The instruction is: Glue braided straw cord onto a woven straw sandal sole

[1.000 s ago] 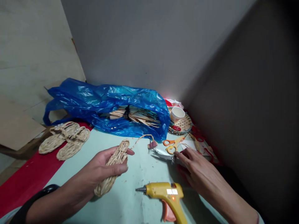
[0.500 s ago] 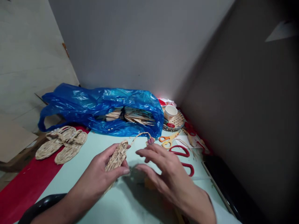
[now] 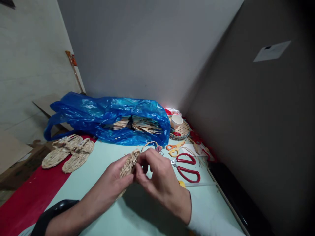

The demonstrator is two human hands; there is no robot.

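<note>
My left hand is wrapped round a small woven straw sandal sole and holds it just above the pale green table. My right hand pinches the sole's near edge with thumb and fingers, touching my left thumb. A braided straw cord runs from the sole's far tip to a small clip. Red-handled scissors lie just right of my right hand.
A blue plastic bag of straw strips lies at the back. Two finished straw sandals rest on a red cloth at left. Orange scissors, a white cup on a woven tray, and a dark board sit at right.
My right hand let go of the red scissors, crossed left over the glue gun and closed on the sole. The glue gun is now almost wholly hidden behind my right hand.
</note>
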